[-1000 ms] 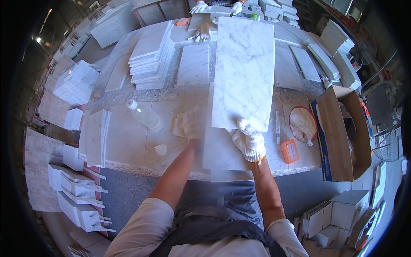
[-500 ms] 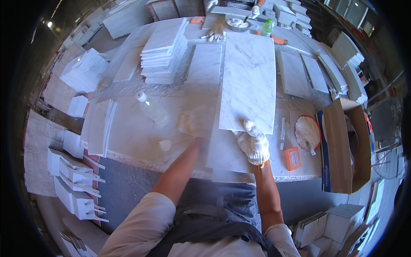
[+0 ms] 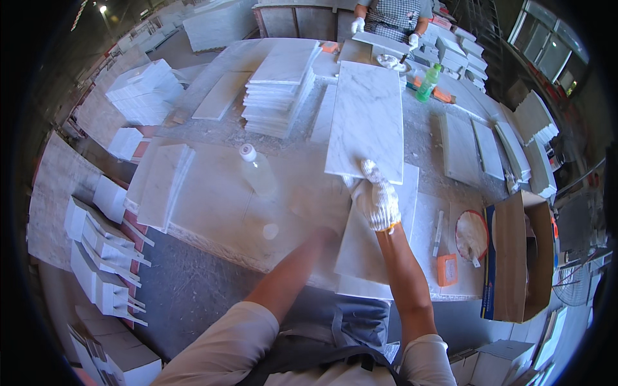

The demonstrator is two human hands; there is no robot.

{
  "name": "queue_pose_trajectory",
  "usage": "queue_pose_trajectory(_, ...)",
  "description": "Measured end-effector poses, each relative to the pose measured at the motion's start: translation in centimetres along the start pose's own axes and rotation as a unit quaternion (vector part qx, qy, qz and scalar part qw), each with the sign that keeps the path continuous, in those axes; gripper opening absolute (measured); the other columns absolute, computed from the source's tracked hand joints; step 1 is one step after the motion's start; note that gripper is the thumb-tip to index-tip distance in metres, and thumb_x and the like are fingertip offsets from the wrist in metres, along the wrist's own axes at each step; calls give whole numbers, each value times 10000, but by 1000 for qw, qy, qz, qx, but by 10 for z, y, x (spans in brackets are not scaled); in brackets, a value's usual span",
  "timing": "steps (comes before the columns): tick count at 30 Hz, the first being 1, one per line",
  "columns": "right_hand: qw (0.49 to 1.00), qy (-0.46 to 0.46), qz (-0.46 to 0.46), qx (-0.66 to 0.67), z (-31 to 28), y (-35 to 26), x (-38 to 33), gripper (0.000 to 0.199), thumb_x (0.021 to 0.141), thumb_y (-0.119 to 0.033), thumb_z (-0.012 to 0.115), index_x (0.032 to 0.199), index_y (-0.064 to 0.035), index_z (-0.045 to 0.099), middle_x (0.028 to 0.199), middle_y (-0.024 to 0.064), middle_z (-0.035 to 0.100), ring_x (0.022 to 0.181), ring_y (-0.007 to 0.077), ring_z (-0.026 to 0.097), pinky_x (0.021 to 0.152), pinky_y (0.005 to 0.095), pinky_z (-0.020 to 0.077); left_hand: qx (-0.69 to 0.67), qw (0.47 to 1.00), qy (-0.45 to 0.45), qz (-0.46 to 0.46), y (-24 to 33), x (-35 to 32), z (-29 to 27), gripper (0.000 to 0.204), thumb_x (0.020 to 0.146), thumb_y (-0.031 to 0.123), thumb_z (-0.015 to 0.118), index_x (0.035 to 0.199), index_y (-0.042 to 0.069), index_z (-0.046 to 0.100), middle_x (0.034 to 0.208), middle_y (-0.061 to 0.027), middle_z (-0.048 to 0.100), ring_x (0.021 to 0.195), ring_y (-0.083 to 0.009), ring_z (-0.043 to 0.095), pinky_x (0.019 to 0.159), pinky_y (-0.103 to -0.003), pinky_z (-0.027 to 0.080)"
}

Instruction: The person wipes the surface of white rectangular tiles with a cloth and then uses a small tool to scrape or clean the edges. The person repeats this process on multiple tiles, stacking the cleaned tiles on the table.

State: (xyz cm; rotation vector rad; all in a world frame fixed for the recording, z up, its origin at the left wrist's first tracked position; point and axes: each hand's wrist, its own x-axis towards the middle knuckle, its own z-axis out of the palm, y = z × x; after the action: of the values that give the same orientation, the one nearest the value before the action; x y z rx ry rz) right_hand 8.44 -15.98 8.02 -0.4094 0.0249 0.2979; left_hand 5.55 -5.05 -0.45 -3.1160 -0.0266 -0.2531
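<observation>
My right hand (image 3: 375, 201), in a white knitted glove, grips the near edge of a grey-veined white marble tile (image 3: 365, 119). Its thumb lies on the tile's top face, and the fingers go underneath. The tile extends away from me over the worktable (image 3: 212, 206). My left hand (image 3: 325, 202) is smeared by motion, so its fingers cannot be made out; it is over the table just left of the held tile. Below my right wrist, another pale tile (image 3: 367, 248) lies at the table's near edge. A clear bottle with a white cap (image 3: 257, 170) stands left of my left hand.
A stack of tiles (image 3: 278, 96) stands at the far left. On the right are an orange box (image 3: 447, 269), a round dish of white paste (image 3: 472, 235) and an open cardboard box (image 3: 515, 257). Across the table, a gloved person (image 3: 389, 26) holds a tile; a green bottle (image 3: 427, 83) is nearby.
The whole view has shifted. My right hand still grips the marble tile, which now covers more of the tile lying behind it. My left hand remains blurred, now closer to my right hand.
</observation>
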Motion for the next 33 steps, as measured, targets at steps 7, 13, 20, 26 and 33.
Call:
queue_pose_trajectory(7, 999, -18, 0, 38, 19, 33, 81, 494, 950, 54, 675, 1407, -20, 504, 1347, 143, 622, 1240, 348, 647, 1050, 556, 577, -78, 995, -38, 37, -5, 4, -10, 276, 965, 260, 533, 1144, 109, 679, 1200, -138, 610, 1213, -342, 537, 1083, -527, 381)
queue_pose_trajectory(13, 996, 5, 47, 81, 10, 45, 102, 517, 928, 62, 706, 1398, -34, 513, 1339, 142, 621, 1239, 350, 645, 1054, 558, 579, -163, 985, -37, 37, -6, 0, 11, 395, 980, 251, 531, 1304, 70, 668, 1389, -158, 589, 1383, -358, 472, 1178, -518, 317)
queue_pose_trajectory(20, 995, -54, 51, 66, -1, 44, 101, 539, 910, 44, 742, 1394, -16, 513, 1346, 132, 621, 1245, 350, 644, 1045, 545, 585, -91, 992, 84, 30, -2, -5, 30, 379, 992, 261, 518, 1299, 96, 667, 1398, -123, 589, 1429, -326, 438, 1191, -512, 305)
queue_pose_trajectory(26, 995, -93, 36, 22, 0, 41, 95, 525, 927, -12, 745, 1400, -6, 519, 1356, 130, 621, 1265, 333, 632, 1072, 529, 554, 4, 999, 25, 25, -1, -5, 43, 378, 991, 284, 524, 1302, 117, 658, 1392, -111, 585, 1408, -315, 450, 1184, -501, 315)
queue_pose_trajectory(33, 995, -97, -34, 18, 4, 13, 86, 393, 981, -140, 714, 1333, -11, 597, 1312, 103, 645, 1236, 268, 620, 1092, 474, 504, 16, 996, 82, 30, -11, -4, 56, 371, 988, 285, 527, 1293, 120, 657, 1378, -108, 585, 1396, -313, 455, 1176, -499, 319)
